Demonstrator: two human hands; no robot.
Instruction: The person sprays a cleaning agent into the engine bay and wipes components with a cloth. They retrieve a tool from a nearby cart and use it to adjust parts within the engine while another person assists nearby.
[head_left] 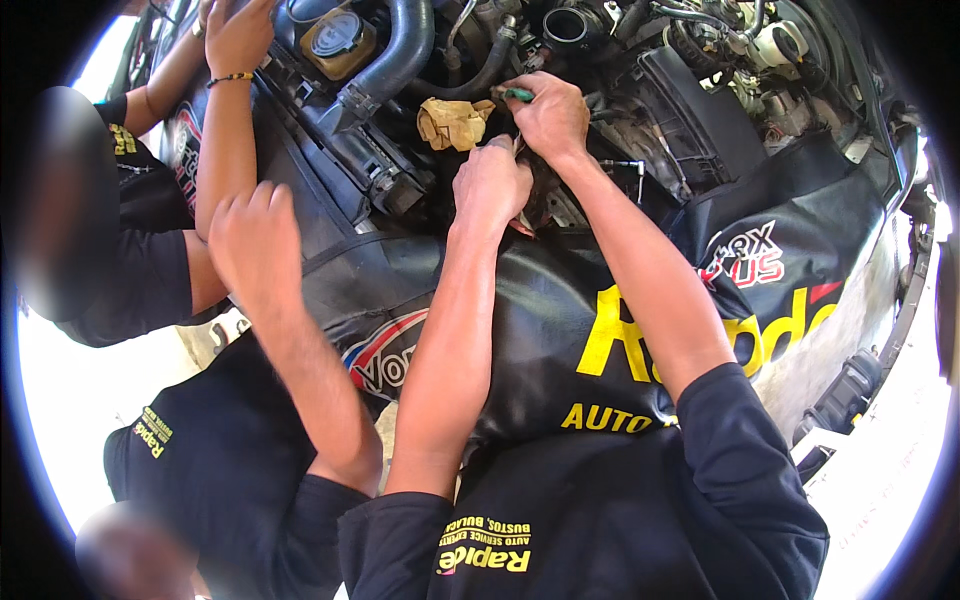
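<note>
My right hand [550,118] is closed on a small green object [519,94] over the engine bay. Just below and left of it, my left hand [492,185] is closed around something slim that is mostly hidden; a reddish piece [521,224] shows under its fingers. Crumpled brown paper [450,124] lies beside both hands, against the dark hoses. A metal socket tool [640,178] rests to the right of my right hand.
A draped black fender cover [530,350] lines the car's front. A reservoir [340,62] and large hose [395,70] sit upper left. Two co-workers are at left: one's forearms [225,140] reach into the bay, another's hand [255,240] is raised near my left arm.
</note>
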